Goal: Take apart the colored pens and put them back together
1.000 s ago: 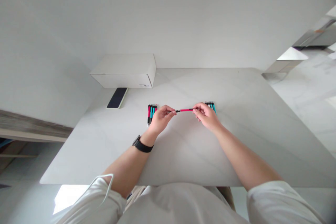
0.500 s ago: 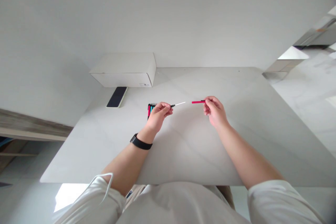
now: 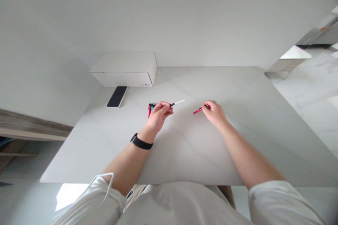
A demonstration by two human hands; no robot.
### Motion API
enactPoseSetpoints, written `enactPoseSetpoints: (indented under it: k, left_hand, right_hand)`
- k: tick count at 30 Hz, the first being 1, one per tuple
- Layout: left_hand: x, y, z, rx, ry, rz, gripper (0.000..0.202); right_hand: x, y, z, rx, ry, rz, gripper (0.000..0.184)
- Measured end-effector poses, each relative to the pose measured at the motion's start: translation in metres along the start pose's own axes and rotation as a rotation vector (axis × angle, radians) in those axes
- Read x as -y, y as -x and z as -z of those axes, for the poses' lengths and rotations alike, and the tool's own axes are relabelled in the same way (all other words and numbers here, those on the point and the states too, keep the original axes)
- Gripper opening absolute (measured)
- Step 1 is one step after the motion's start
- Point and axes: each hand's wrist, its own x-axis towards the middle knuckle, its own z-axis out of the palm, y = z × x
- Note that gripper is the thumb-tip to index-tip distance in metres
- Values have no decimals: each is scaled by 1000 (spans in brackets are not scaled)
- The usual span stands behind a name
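In the head view, the only one I have, I see the left hand over the middle of the worktop, its grip pinched shut on a black pen section. A thin white refill sticks out of that section, pointing right and slightly to the far side. To the right, well apart from the refill's tip, the right hand has its grip closed on a red pen barrel, whose free end points left and a little toward the near side. By the left hand, partly hidden beneath it, I make out a row of red and teal pens lying on the worktop. Something small shows just beyond the right hand, too covered for me to identify. Farther left lies a dark-screened phone, just on the near side of a white box at the far left. A black wristband circles the left wrist.
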Motion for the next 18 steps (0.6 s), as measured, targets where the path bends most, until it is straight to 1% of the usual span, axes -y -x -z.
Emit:
enactPoseSetpoints:
  k: [8,12,18]
  left_hand:
    - [-2,1,-1,0,-6,9,23]
    - [-2,0,-2,-8,-15,10,23]
    - [0,-1,0,-24,-20,18,23]
  right_hand:
    - [9,7,-2,21,86,203,11]
    - [11,8,-1,38,80,264,11]
    - [13,9,-2,80,59,428,17]
